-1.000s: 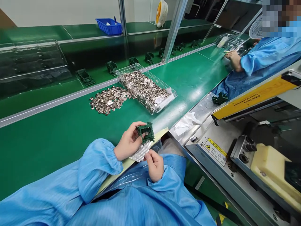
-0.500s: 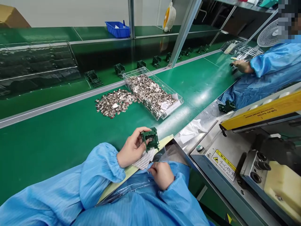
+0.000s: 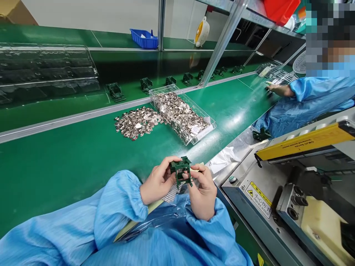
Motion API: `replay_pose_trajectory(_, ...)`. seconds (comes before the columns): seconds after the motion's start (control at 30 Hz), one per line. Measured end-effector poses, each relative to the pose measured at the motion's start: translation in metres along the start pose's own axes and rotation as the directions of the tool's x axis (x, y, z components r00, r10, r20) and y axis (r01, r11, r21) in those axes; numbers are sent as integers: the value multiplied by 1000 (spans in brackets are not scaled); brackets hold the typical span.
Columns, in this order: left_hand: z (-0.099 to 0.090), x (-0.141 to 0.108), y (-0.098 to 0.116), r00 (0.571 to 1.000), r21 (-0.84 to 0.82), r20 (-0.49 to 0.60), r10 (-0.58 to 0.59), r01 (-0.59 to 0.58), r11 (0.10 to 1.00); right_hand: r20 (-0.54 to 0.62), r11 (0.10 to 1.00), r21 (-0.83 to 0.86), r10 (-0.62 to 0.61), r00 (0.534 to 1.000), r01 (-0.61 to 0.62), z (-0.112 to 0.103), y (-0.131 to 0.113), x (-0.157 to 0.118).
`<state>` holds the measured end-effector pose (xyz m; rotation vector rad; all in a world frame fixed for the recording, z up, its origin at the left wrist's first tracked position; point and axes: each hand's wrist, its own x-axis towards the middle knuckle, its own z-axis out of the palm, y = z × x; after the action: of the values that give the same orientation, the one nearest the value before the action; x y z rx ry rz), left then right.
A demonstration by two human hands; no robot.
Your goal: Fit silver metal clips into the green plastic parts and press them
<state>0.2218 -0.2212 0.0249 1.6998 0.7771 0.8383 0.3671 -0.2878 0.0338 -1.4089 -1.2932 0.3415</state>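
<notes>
A dark green plastic frame (image 3: 181, 170) with an open middle is held up near the bench's front edge. My left hand (image 3: 158, 181) grips its left side, thumb in front and fingers behind. Against its right side my right hand (image 3: 203, 192) is closed, thumb and fingers at the frame's opening; whether a small part sits between those fingertips is hidden. Below the frame lies a sheet of small silvery pieces in rows (image 3: 172, 193), partly covered by my left hand. A strip of pale yellow material (image 3: 127, 229) runs under my left sleeve along the bench edge.
A clear tray (image 3: 203, 136) full of small metal pieces stands ahead, beside a loose pile (image 3: 138, 122). Several green frames (image 3: 146, 85) line the back. A machine with a yellow bar (image 3: 305, 142) is at right. A co-worker's hand (image 3: 280, 90) works farther right.
My right hand has risen from beside the silvery sheet to the green frame and now touches its right side. The frame has turned in my left hand. The view has shifted slightly.
</notes>
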Motion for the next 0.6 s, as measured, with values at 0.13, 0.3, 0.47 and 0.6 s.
replay_pose_trajectory(0.13,0,-1,1,1000,-8,8,16,-16,1000,-20,993,-117,-9,1000,6,10,-1,-2)
replay_pose_trajectory(0.3,0,-2,3,996,67,-11,84,-83,994,-25,993,-76,85,996,-87,11,-5,-2)
replay_pose_trajectory(0.47,-2,-4,6,991,76,22,133,-134,988,61,898,289,329,942,-332,15,-6,-2)
replay_pose_trajectory(0.6,-5,-5,10,997,-7,72,39,-39,999,133,863,368,321,938,-347,-1,-5,-3)
